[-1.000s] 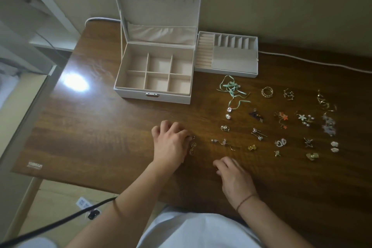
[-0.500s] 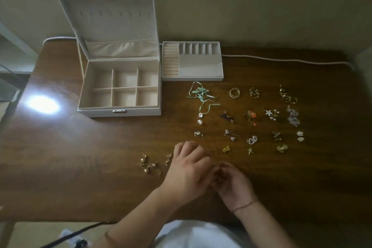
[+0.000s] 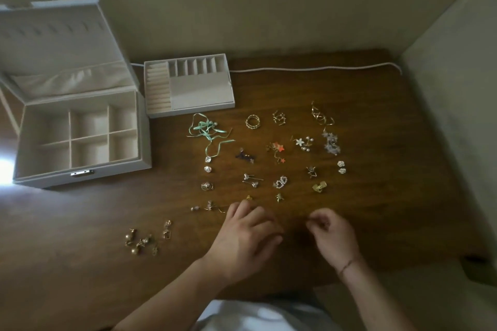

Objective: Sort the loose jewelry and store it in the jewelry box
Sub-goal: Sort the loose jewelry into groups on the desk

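Jewelry box (image 3: 80, 140) open, its six compartments bare.

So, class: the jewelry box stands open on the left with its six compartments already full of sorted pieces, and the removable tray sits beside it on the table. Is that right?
Not quite. The head view shows the jewelry box open on the left, but its six compartments are empty; the loose jewelry is spread on the table. The removable tray does sit beside it.
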Tool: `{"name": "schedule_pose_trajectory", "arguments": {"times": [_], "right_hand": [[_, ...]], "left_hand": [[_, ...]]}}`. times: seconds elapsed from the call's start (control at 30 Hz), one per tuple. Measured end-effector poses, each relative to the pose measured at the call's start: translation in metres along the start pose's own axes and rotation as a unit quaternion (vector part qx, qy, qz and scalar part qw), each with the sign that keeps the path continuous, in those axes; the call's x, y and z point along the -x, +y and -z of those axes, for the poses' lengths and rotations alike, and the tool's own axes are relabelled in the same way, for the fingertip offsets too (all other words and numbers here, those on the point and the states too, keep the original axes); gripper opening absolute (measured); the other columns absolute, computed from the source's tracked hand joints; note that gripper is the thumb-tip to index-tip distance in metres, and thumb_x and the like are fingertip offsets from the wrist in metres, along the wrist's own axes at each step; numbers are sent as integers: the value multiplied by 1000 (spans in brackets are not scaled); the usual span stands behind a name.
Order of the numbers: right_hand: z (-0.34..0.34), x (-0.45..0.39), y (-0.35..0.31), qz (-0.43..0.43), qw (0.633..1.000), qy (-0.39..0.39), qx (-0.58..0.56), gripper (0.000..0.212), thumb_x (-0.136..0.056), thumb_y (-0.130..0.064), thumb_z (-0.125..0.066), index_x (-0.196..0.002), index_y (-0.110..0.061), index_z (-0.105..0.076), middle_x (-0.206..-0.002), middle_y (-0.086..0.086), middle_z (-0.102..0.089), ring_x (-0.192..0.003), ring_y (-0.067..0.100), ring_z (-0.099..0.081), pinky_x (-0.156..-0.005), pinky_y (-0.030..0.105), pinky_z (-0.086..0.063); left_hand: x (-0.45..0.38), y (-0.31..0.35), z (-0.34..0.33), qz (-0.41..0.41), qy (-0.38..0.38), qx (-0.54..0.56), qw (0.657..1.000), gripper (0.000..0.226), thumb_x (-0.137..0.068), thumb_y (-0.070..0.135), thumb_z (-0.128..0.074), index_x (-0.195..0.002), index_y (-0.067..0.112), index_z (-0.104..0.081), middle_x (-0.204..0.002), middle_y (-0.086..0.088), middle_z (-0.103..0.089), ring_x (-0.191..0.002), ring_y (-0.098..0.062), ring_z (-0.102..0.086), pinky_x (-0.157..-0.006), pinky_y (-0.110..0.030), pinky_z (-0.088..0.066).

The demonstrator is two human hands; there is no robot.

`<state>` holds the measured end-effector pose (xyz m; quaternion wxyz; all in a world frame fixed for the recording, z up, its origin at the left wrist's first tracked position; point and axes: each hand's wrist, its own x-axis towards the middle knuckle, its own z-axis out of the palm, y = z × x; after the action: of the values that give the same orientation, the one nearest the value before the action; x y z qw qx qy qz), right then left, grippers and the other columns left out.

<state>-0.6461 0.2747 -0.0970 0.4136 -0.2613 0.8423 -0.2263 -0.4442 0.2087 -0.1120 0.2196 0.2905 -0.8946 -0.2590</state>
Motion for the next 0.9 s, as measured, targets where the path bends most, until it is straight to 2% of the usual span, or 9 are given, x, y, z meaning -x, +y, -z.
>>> {"name": "schedule_pose_trajectory", "arguments": {"times": [0.07,0.17,0.33,0.57,0.67,0.73,0.77,0.83,0.9], "right_hand": [[28,-21,2,51,987,92,122,15,-88,-10,-62,-99,-21,-62,-100,-4,-60,-90,10,-55,-71,16,-41],[55,-51,0,88,965,151,193,18,-89,-4,-58,-104,-13,-63,-109,4,-56,-93,14,-53,-79,23,-44],[60,-68,-3,109,958,117,236,18,-88,-6,-58,-105,-9,-63,-119,14,-52,-101,31,-57,-83,37,-48],[58,-58,-6,148,960,102,213,25,-84,-3,-64,-108,-7,-62,-127,15,-47,-103,36,-57,-85,44,-49],[57,-53,-4,169,959,130,185,24,-82,-2,-65,-105,-9,-62,-127,14,-47,-96,36,-59,-80,44,-51],[50,-44,-11,181,955,158,173,22,-83,-3,-64,-105,-9,-63,-127,14,-46,-99,38,-58,-81,46,-51],[43,-36,-17,191,952,168,171,22,-84,-4,-63,-105,-9,-63,-127,14,-47,-99,38,-57,-78,45,-51],[19,-16,-36,252,936,166,179,18,-85,-6,-63,-103,-10,-66,-119,12,-55,-93,31,-58,-69,32,-45],[-21,8,-60,343,914,99,195,17,-87,-9,-63,-103,-13,-67,-108,6,-63,-86,16,-56,-62,18,-37]], "left_hand": [[-4,4,-6,17,-3,3,1000,12,-95,38,-61,-102,34,-69,-108,16,-59,-102,-15,-48,-86,-35,-38],[-6,12,-10,43,-21,-2,999,12,-94,37,-61,-100,33,-71,-107,15,-60,-103,-17,-49,-85,-35,-39],[7,16,-3,104,-19,-19,994,13,-94,33,-61,-102,30,-70,-105,13,-60,-101,-18,-49,-85,-35,-40],[38,4,7,259,76,-54,961,15,-90,30,-59,-103,28,-68,-103,13,-60,-98,-17,-48,-80,-41,-45],[57,-11,20,319,119,-69,938,19,-85,26,-60,-102,27,-69,-105,12,-63,-98,-20,-50,-82,-41,-45],[71,-24,32,354,144,-77,921,22,-81,23,-60,-101,25,-69,-107,8,-64,-98,-23,-50,-84,-39,-43],[79,-32,38,372,153,-81,912,24,-80,24,-58,-102,22,-69,-108,5,-64,-99,-24,-50,-85,-39,-43],[96,-44,49,407,161,-79,896,29,-82,25,-53,-104,18,-70,-111,0,-63,-104,-24,-48,-88,-41,-42],[114,-55,61,426,164,-58,888,30,-83,20,-52,-106,16,-70,-114,0,-61,-109,-22,-46,-93,-40,-41]]}}
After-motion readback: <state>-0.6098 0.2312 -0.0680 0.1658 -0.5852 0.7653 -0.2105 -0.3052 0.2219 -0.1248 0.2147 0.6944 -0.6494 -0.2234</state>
